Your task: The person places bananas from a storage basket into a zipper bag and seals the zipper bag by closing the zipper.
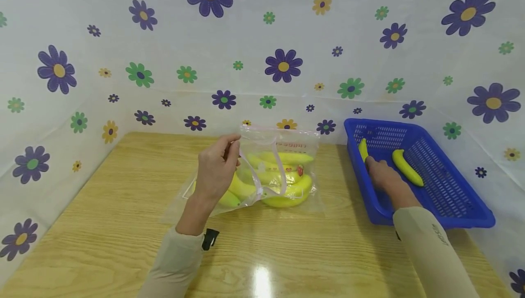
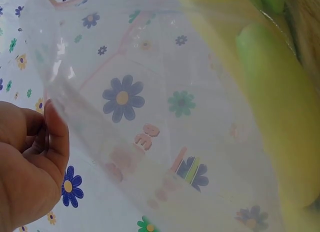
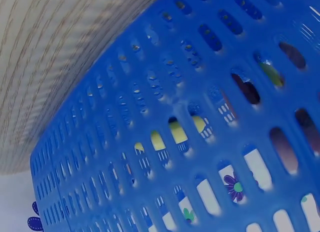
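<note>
A clear zip bag [image 1: 298, 138] with pink trim and several yellow bananas [image 1: 289, 195] inside lies on the table. My left hand [image 1: 217, 166] pinches the bag's upper left edge between thumb and fingers; the left wrist view shows this hand [image 2: 35, 162] at the edge of the see-through plastic. Inside the blue basket [image 1: 445, 170], my right hand [image 1: 384, 177] grips a banana [image 1: 363, 147] near the left wall. The hand covers that banana's lower part. In the right wrist view, the basket's slotted wall [image 3: 165, 122] hides most of the hand.
Another banana [image 1: 408, 169] lies in the basket, right of my right hand. The wooden table [image 1: 123, 188] carries both bag and basket. A white flowered cloth [image 1: 246, 33] hangs behind and at both sides. A small black strap [image 1: 210, 238] shows at the left cuff.
</note>
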`<action>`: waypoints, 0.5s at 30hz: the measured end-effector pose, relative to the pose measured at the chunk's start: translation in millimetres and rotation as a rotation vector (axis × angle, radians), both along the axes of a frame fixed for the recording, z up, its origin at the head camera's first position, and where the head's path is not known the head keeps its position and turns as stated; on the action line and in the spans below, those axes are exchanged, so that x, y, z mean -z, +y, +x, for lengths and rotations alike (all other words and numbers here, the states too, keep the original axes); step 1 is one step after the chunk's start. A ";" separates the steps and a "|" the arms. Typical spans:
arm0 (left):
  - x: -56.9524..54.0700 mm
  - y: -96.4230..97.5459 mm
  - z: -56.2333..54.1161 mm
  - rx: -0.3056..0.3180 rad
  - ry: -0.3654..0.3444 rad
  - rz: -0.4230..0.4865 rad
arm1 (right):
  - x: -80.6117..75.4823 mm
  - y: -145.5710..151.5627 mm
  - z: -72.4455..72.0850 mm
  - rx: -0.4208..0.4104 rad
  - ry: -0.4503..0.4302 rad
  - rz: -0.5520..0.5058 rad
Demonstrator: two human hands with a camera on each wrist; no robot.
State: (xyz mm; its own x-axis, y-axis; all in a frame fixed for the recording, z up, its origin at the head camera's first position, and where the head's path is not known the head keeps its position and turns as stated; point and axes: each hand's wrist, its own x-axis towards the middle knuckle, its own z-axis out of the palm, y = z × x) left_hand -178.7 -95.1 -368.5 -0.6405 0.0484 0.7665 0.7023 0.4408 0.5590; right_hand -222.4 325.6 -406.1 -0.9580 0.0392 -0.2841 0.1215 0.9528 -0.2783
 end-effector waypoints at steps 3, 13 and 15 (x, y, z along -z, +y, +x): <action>-0.4 -0.3 0.1 0.001 0.002 -0.003 | -1.0 2.4 -2.5 -0.021 0.075 0.028; 0.5 -1.3 -1.1 0.005 0.004 -0.008 | -8.5 13.7 -3.6 0.063 0.173 -0.091; 0.6 -1.1 -1.2 0.008 0.009 -0.005 | -15.1 15.8 0.8 0.064 0.214 -0.106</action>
